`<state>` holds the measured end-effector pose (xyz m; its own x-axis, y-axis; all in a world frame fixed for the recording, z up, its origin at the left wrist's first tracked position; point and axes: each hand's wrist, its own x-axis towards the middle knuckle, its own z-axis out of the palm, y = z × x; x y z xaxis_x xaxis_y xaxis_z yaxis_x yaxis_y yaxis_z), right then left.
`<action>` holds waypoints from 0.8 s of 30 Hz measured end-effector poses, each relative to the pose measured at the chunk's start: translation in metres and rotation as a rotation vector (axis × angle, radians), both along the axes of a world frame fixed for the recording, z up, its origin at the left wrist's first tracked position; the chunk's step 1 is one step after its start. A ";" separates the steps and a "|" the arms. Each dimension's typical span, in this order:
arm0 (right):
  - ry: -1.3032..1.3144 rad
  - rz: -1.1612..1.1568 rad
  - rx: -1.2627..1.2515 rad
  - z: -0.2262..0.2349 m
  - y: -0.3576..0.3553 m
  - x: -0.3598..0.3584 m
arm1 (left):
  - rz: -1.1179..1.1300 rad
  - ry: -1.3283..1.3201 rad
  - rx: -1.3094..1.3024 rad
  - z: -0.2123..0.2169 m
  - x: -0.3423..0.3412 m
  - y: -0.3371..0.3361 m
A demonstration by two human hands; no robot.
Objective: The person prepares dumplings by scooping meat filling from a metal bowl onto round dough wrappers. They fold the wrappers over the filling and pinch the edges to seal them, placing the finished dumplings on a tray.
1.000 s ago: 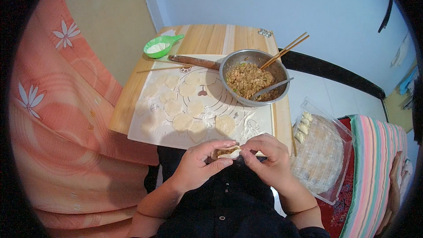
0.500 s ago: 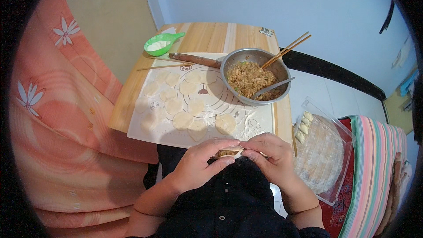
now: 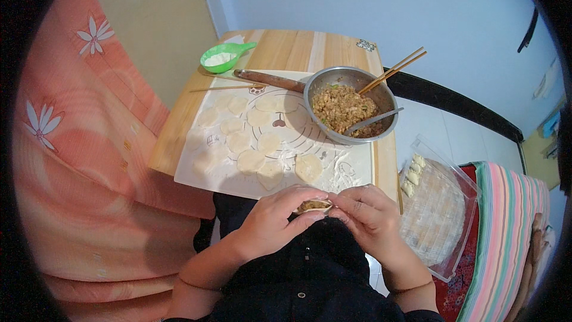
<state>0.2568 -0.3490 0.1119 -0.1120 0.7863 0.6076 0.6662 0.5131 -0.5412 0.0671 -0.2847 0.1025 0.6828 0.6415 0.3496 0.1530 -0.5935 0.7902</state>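
Note:
Between my two hands, just off the table's near edge, is a half-folded dumpling [image 3: 314, 206] with brown filling showing in its open side. My left hand [image 3: 283, 211] cups it, thumb below and fingers above. The fingers of my right hand [image 3: 367, 213] pinch the dough edge at its right end. Past my hands, several round dough wrappers [image 3: 251, 161] lie on a floured white mat [image 3: 190, 170]. A metal bowl [image 3: 310, 86] of minced filling [image 3: 342, 107] stands at the mat's right, with chopsticks [image 3: 396, 70] and a grey-handled utensil [image 3: 378, 118] in it.
A rolling pin [image 3: 268, 79] lies against the bowl's left side. A green scoop [image 3: 241, 48] of white flour sits at the wooden table's [image 3: 286, 45] far left. Right of the table, a clear tray [image 3: 447, 273] holds several finished dumplings [image 3: 413, 176]. A pink curtain [image 3: 113, 173] hangs at left.
My right fingers have shifted slightly along the dumpling's edge, and its filled opening now faces up more roundly. The whole view has moved a little; the things on the table stay put.

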 end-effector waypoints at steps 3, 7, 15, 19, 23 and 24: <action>-0.005 0.018 -0.033 0.003 0.000 0.000 | -0.007 0.055 -0.033 0.002 0.000 -0.001; -0.024 0.013 -0.030 0.002 -0.001 -0.002 | -0.013 0.013 -0.076 0.001 0.000 -0.002; -0.003 -0.030 -0.048 0.006 -0.002 -0.007 | -0.027 -0.039 -0.169 0.002 -0.001 -0.001; -0.002 -0.015 -0.022 0.009 0.000 -0.006 | -0.028 -0.032 -0.032 0.001 -0.001 0.000; 0.060 0.019 -0.089 0.004 0.001 -0.003 | -0.042 -0.012 0.065 0.004 0.000 0.003; 0.108 0.006 -0.106 0.003 0.000 -0.002 | -0.046 0.001 0.067 0.009 0.001 0.003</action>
<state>0.2552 -0.3490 0.1151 -0.0558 0.8463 0.5298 0.5981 0.4532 -0.6610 0.0681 -0.2817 0.1117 0.7113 0.5849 0.3898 0.1253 -0.6512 0.7485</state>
